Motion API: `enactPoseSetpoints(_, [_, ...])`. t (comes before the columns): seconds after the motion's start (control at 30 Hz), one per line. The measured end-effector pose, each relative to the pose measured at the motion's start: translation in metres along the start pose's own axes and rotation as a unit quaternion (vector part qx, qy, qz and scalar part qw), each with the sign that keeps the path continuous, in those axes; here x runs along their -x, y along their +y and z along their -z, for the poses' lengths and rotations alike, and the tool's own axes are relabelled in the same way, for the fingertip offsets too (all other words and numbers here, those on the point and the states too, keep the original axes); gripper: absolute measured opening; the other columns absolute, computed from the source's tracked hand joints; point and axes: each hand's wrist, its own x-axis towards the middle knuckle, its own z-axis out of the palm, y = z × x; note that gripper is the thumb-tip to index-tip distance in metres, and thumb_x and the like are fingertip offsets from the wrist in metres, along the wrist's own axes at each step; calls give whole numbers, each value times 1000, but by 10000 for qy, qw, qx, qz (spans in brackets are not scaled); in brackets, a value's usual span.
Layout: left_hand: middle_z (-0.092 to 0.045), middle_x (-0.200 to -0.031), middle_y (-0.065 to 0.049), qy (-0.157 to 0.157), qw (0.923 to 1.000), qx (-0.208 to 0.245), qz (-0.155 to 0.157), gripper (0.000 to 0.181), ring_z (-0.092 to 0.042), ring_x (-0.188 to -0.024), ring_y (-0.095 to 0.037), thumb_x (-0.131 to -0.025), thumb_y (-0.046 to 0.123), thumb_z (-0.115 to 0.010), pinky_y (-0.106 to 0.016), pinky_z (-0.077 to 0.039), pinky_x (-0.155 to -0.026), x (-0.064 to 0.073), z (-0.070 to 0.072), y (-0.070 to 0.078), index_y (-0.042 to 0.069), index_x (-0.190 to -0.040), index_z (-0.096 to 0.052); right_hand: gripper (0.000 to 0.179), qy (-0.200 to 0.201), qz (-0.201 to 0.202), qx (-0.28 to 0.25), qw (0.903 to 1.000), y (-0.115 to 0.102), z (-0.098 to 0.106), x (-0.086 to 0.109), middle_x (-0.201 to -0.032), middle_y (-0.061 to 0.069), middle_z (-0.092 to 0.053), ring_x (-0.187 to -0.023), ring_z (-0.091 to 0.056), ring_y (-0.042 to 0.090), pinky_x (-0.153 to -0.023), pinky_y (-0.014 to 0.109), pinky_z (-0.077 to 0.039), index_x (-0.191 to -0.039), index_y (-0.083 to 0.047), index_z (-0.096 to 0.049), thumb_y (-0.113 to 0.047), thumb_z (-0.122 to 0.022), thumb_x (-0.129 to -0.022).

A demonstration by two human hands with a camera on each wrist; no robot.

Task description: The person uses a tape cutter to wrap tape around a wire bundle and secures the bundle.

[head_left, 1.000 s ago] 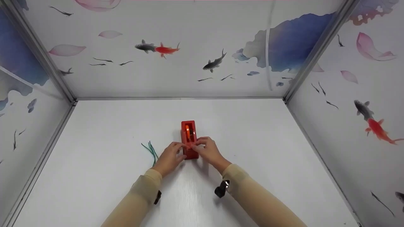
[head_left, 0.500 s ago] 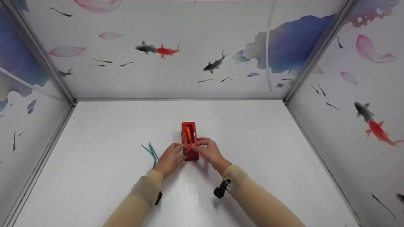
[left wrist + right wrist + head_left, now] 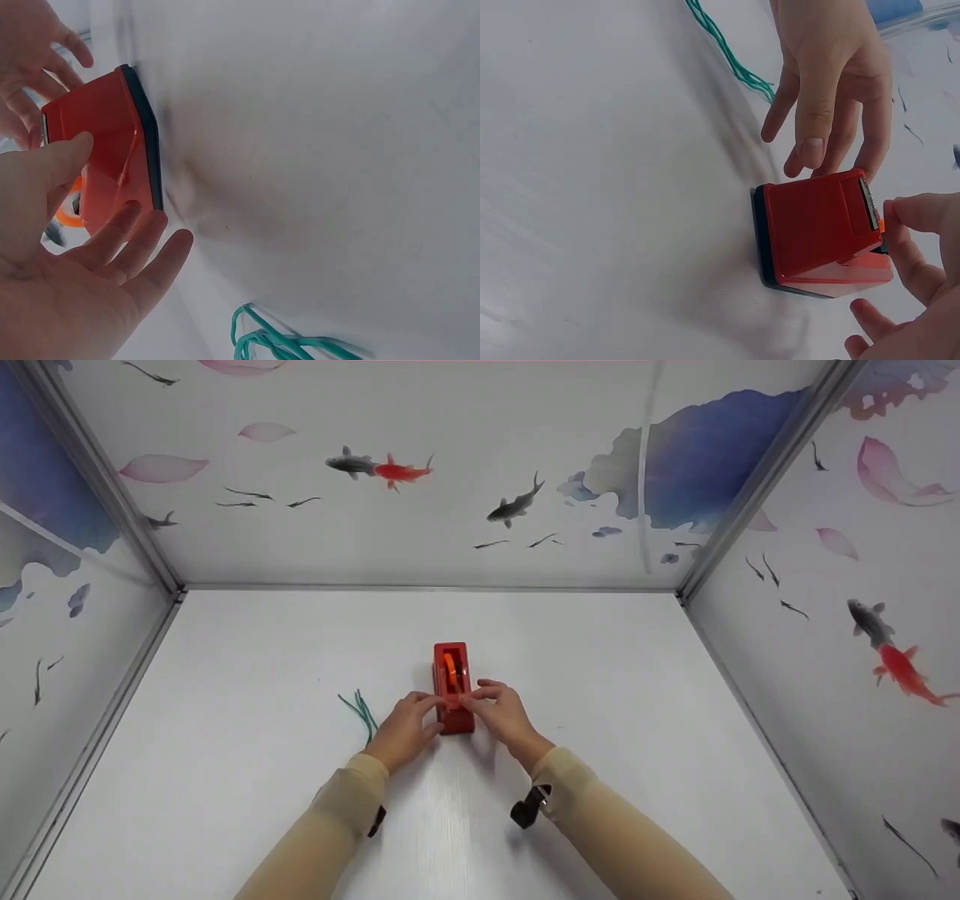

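A red tape dispenser (image 3: pixel 455 723) with a dark base stands on the white table, holding an orange-cored roll of tape (image 3: pixel 451 667). My left hand (image 3: pixel 405 731) is at its left side; in the left wrist view the fingers (image 3: pixel 154 232) lie fairly straight along the dispenser's side, thumb raised near its front. At the serrated cutter (image 3: pixel 869 202), my right hand (image 3: pixel 510 724) brings thumb and index finger together at the tape's end, the other fingers spread beside the dispenser. The clear tape itself hardly shows between the fingertips.
A bundle of thin green cords (image 3: pixel 361 712) lies left of the dispenser, partly behind the left hand. White panels (image 3: pixel 420 540) printed with fish and petals enclose the table (image 3: pixel 247 660) at the back and both sides. A black wrist camera (image 3: pixel 528 808) hangs under the right sleeve.
The head view has tilted slightly. My right hand has shifted a little to the right, its fingers standing slightly farther from the dispenser's side. The left hand stays at the dispenser.
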Motion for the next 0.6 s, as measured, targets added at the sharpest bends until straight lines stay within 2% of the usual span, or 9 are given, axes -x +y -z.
enactPoseSetpoints(0.17, [-52, -150, -12, -31, 10000, -15, -30, 45, -51, -140, -32, -100, 23, -70, -51, -43, -116, 1, 3, 1, 23, -144, -60, 28, 116, 65, -23, 9999, 4, 0, 7, -149, 11, -57, -147, -42, 34, -121, 58, -33, -96, -6, -78, -34, -75, -95])
enactPoseSetpoints(0.3, [-52, -150, -13, -96, 10000, -19, 15, 46, -50, -141, -33, -100, 22, -70, -53, -43, -115, 2, 4, 1, 25, -144, -60, 26, 136, -74, -39, 9999, 7, -1, 13, -149, 9, -57, -147, -42, 33, -120, 57, -35, -96, -9, -78, -35, -75, -95])
enactPoseSetpoints(0.6, [-52, -150, -11, -151, 9998, -56, 139, 47, -50, -142, -31, -100, 19, -69, -52, -42, -116, 2, 4, 0, 27, -145, -59, 20, 224, 20, 57, 9997, 13, -3, 22, -151, 12, -56, -148, -41, 36, -121, 60, -31, -93, -9, -81, -28, -76, -93])
